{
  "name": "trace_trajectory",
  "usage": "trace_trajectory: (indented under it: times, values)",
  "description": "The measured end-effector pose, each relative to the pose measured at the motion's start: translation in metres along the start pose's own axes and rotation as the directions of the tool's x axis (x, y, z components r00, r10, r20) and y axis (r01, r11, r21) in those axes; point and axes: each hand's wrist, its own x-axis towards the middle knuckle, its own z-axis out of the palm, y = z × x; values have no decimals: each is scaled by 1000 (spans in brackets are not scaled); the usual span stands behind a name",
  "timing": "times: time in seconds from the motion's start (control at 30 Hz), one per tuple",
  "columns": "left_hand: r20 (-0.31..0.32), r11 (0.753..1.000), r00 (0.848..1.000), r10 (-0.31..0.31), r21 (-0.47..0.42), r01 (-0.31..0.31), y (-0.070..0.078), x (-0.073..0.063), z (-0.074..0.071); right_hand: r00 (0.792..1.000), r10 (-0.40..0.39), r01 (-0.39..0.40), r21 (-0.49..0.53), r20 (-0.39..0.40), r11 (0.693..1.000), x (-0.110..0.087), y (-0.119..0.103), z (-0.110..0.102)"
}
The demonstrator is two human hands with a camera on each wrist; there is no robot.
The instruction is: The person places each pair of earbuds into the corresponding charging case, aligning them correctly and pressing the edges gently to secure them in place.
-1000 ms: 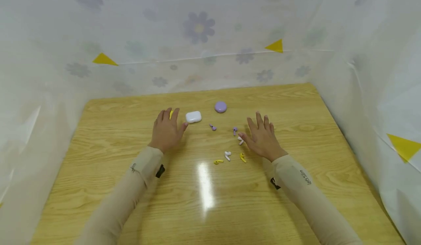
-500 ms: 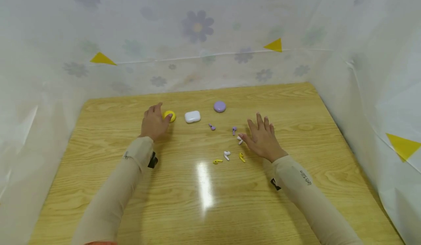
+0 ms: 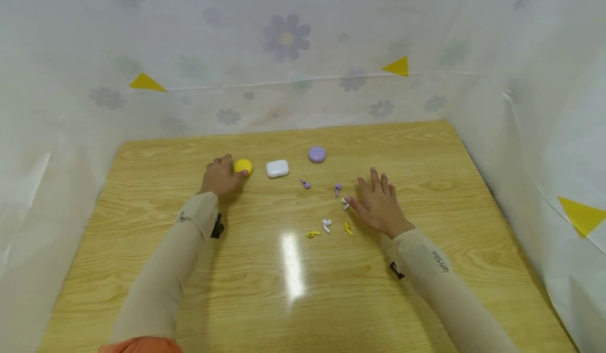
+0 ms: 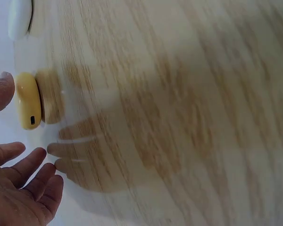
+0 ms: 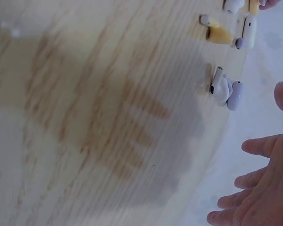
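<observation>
In the head view, my left hand (image 3: 220, 178) is beside a round yellow earbud case (image 3: 243, 165), thumb tip at its near edge and fingers to its left. The left wrist view shows the yellow case (image 4: 28, 99) lying between thumb and fingers, which stand loosely spread. My right hand (image 3: 381, 205) hovers with spread fingers and holds nothing. Its thumb tip overlaps a white earbud (image 3: 345, 201) in the head view. A purple earbud (image 3: 337, 187) lies just beyond, and a yellow earbud (image 3: 347, 228) lies nearer to me.
A white earbud case (image 3: 277, 169) and a round purple case (image 3: 317, 154) sit toward the table's back edge. Another purple earbud (image 3: 305, 184), white earbud (image 3: 326, 223) and yellow earbud (image 3: 312, 234) lie mid-table. White flowered sheeting (image 3: 227, 53) encloses the back and sides.
My left hand has shifted left, uncovering the yellow case, and its fingers have drawn back slightly. The right hand has hardly moved. Cases and earbuds stay in place.
</observation>
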Motion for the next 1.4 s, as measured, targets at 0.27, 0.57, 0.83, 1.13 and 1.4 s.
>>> trace_trajectory:
  times: [0.27,0.57,0.83,1.13,1.4]
  values:
    - [15,1000,1000,9,22,-10,0,0,2,1000,4,-4,-12,0,1000,-5,3,4]
    - [36,998,999,28,56,-30,1,-2,2,999,18,-19,15,28,1000,-11,2,6]
    - [26,998,999,38,53,-40,3,-4,3,1000,17,-17,9,17,1000,-14,1,9]
    - [4,998,999,52,42,-52,0,-6,5,1000,19,-19,6,23,1000,-14,1,10]
    - [-33,997,996,77,29,-76,-5,-8,8,999,12,-12,9,41,1000,-12,-1,9]
